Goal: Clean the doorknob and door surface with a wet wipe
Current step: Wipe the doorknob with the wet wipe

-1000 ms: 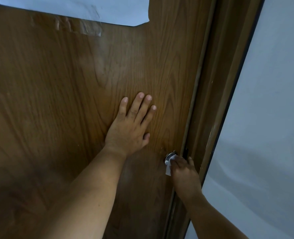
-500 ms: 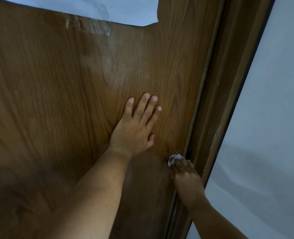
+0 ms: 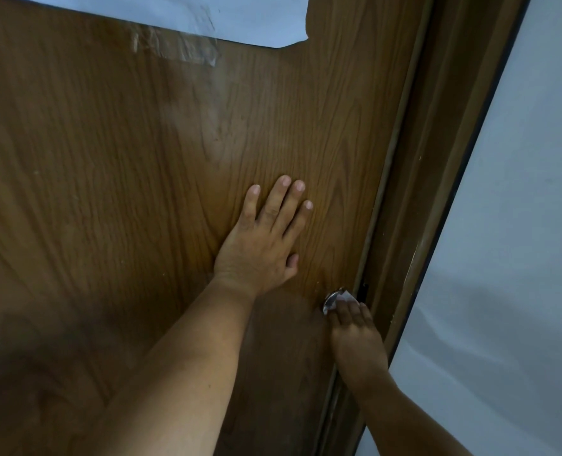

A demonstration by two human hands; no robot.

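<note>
No writing, label, brand or number can be read anywhere. The pale sheet of paper [image 3: 174,14] taped at the top of the brown wood-grain door [image 3: 108,159] shows only faint grey smudges, nothing legible.

We read this as a home interior: wood-grain door [image 3: 108,159], brown frame [image 3: 437,192], plain white wall [image 3: 520,225], taped paper [image 3: 174,11].

left hand [image 3: 260,245] flat on door [image 3: 108,159] | right hand [image 3: 355,337] wipe [image 3: 345,296] on doorknob [image 3: 330,301]
</note>
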